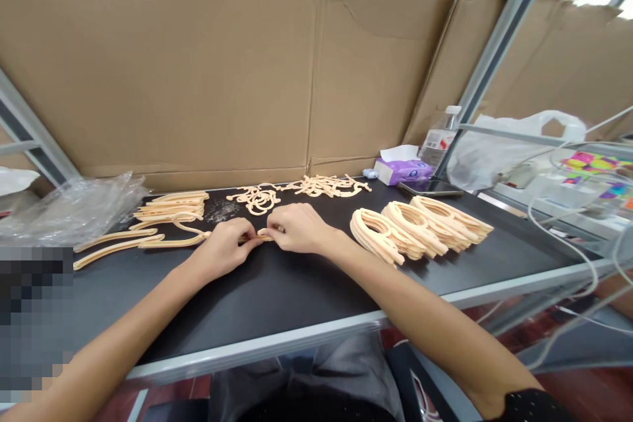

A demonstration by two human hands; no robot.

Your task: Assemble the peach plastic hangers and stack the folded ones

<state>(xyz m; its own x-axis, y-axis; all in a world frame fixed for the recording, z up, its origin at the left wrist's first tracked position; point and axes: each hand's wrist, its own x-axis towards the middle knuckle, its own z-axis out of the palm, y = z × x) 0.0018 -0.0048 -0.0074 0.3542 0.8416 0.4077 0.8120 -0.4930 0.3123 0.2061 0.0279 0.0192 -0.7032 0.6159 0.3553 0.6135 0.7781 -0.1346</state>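
Observation:
In the middle of the table, my left hand [222,249] and my right hand [301,227] face each other with fingertips almost meeting. Both pinch a thin beige strip [266,237], mostly hidden behind the fingers. A beige curved loop piece [188,221] reaches up to the back of my left hand; I cannot tell if it joins the strip. Long, gently curved beige strips [119,247] lie to the left of that hand, in front of a stack of similar strips [173,206]. Beyond my hands are loose small curved beige pieces [260,198] and a heap of more [329,186].
Three piles of ring-headed beige pieces [413,227] stand right of my right forearm. Behind them are a phone or tablet [430,188], a purple tissue pack [405,170] and a bottle [438,142]. Clear plastic wrap [74,208] lies left. Cardboard [198,66] walls the back; cables [558,237] hang right.

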